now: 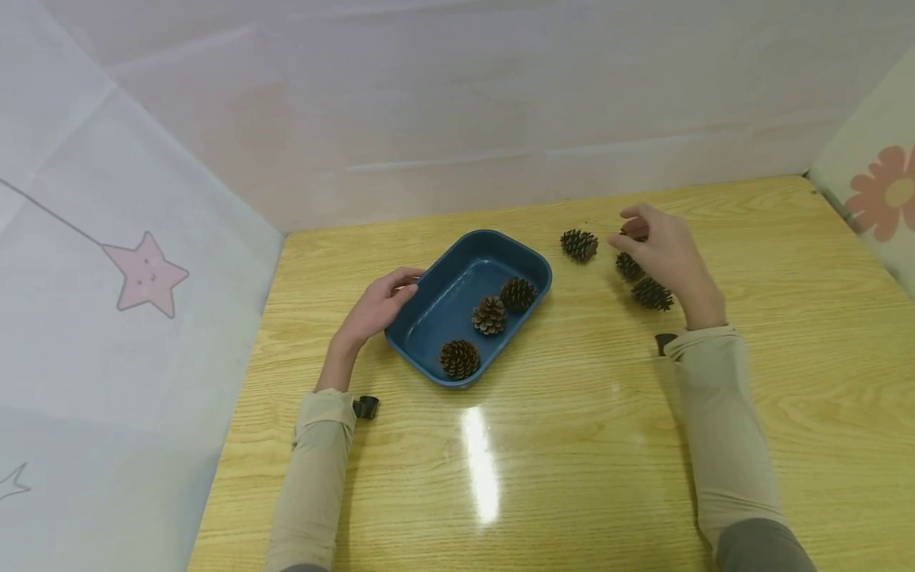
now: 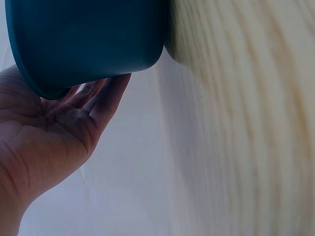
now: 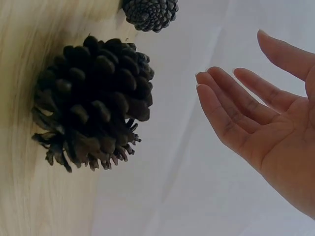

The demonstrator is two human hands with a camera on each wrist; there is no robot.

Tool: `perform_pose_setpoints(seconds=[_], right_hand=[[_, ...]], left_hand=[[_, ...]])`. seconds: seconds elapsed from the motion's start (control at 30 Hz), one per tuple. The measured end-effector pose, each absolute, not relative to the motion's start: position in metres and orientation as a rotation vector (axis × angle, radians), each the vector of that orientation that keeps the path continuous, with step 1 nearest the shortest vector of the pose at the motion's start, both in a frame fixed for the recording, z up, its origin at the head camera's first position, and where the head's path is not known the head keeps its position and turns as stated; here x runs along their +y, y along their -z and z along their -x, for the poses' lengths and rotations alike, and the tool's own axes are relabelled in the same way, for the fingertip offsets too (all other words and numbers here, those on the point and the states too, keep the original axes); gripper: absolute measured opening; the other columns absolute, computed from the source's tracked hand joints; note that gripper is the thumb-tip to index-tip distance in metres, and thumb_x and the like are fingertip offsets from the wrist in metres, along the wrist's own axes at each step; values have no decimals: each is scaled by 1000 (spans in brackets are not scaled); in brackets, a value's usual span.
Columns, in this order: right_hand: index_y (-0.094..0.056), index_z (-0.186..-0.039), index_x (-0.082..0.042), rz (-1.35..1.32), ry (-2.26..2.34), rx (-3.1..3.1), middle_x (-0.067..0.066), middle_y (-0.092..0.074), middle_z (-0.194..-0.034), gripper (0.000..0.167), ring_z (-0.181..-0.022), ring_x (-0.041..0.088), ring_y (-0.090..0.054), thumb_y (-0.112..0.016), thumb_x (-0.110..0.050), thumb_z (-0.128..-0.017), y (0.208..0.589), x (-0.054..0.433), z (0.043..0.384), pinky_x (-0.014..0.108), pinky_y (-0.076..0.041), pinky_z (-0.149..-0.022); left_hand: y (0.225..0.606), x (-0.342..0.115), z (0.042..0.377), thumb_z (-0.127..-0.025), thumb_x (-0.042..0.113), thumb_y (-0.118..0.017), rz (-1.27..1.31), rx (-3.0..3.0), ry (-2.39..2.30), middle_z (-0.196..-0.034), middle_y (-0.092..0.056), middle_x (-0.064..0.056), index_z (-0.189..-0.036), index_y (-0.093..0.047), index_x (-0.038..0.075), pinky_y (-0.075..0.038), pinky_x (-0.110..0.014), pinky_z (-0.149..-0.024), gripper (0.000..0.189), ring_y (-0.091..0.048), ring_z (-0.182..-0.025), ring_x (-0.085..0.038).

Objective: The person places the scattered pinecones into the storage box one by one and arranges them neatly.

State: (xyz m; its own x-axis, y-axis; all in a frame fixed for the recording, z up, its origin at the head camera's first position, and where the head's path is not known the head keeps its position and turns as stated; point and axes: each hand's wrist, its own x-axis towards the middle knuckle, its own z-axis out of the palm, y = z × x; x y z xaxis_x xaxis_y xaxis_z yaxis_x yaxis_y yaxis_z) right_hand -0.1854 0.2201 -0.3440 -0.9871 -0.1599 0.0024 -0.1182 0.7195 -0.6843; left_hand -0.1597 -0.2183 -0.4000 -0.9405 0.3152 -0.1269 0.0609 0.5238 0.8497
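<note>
While the left hand (image 1: 375,308) holds the blue tub (image 1: 446,302) by its edge, the right hand (image 1: 668,250) is up over some pine cones and has nothing in it. The tub sits on the wooden surface (image 1: 565,445) between both hands, but right up against the left one. Three brown cones (image 1: 489,316) lie in the tub, on the side away from the left hand. Out on the surface, one dark cone (image 1: 579,246) lies just past the right hand's fingertips, toward the tub. A second cone (image 1: 629,268) is partly hidden under that hand, and a third cone (image 1: 652,294) lies near its wrist.

From the head, you can see the left thumb at the rim and the cones inside. The left wrist view shows only the tub's outer wall, but it also shows the left palm and the fingers bent behind that wall. The right wrist view shows the right palm, with thumb and fingers spread and a gap before the cones. That gap is hard to see from the head.
</note>
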Motion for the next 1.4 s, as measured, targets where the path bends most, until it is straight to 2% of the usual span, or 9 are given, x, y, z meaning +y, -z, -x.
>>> perform_pose_setpoints(seconds=[0.3, 0.93, 1.13, 1.4], right_hand=[[-44, -149, 7, 195, 1074, 2820, 35, -55, -138, 66, -127, 49, -51, -62, -38, -105, 349, 229, 190, 66, -42, -104], [-40, -148, 14, 188, 882, 2725, 39, -49, -139, 61, -128, 53, -48, -62, -24, -106, 365, 234, 200, 65, -43, -102], [-40, -149, 12, 229, 787, 2670, 39, -48, -140, 60, -127, 54, -49, -64, -20, -105, 369, 229, 201, 65, -45, -100], [-44, -148, 10, 267, 704, 2654, 38, -44, -146, 62, -133, 57, -41, -72, -17, -100, 375, 224, 202, 69, -37, -107]], left_hand=[[401, -218, 159, -112, 16, -47, -323, 2515, -1364, -149, -53, -19, -150, -53, 5, -43, -52, -112, 39, -51, -136, -35], [402, -219, 160, -113, 17, -46, -334, 2506, -1364, -149, -52, -21, -151, -52, 4, -41, -55, -113, 41, -50, -136, -37], [402, -218, 160, -113, 18, -46, -330, 2514, -1358, -149, -53, -18, -150, -53, 6, -43, -53, -111, 40, -51, -135, -35], [401, -218, 160, -113, 17, -46, -340, 2509, -1368, -149, -52, -20, -150, -52, 3, -42, -54, -112, 40, -50, -136, -36]])
